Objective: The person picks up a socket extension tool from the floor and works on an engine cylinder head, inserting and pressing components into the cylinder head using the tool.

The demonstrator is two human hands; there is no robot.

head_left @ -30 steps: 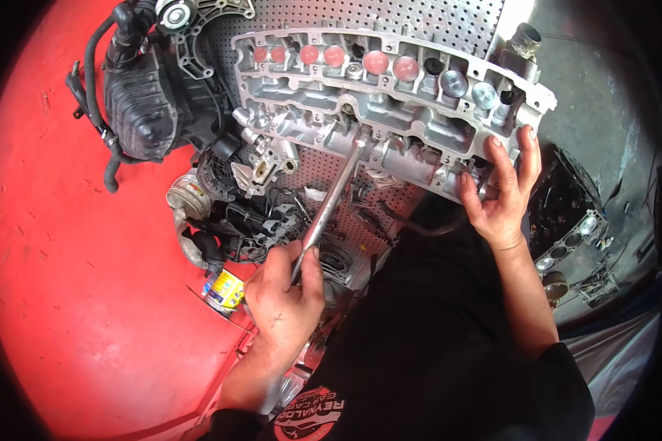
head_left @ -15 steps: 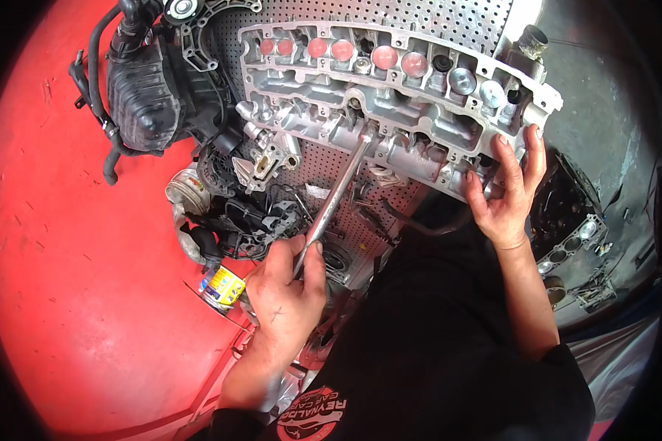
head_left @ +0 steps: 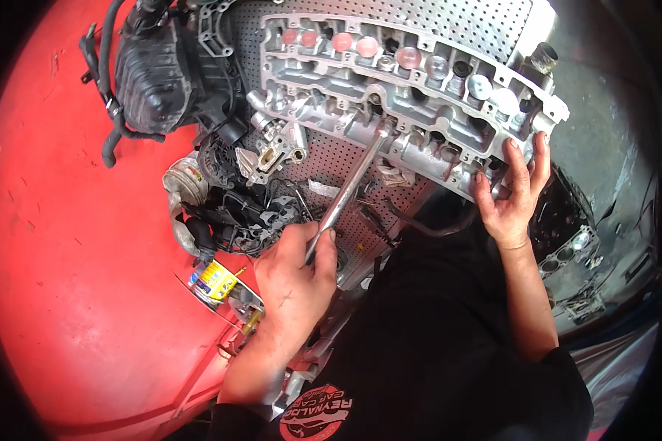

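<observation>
My left hand is closed around the lower end of a long chrome wrench. The wrench's far end meets the near side of a silver cylinder head, around its middle; the exact contact there is too small to make out. My right hand rests on the right end of the cylinder head, with thumb and fingers spread along its near edge. Round lifter bores run along the far side of the casting. Some of them reflect red, and others hold shiny metal discs.
The cylinder head lies on a perforated metal surface. To the left are a black ribbed plastic housing with hoses, a metal bracket part and a yellow-labelled can. An engine block stands low at the right, above the grey floor.
The whole view has shifted, so the cylinder head sits slightly farther right. The wrench leans a little more to the left, still in my left hand. My right hand stays on the casting.
</observation>
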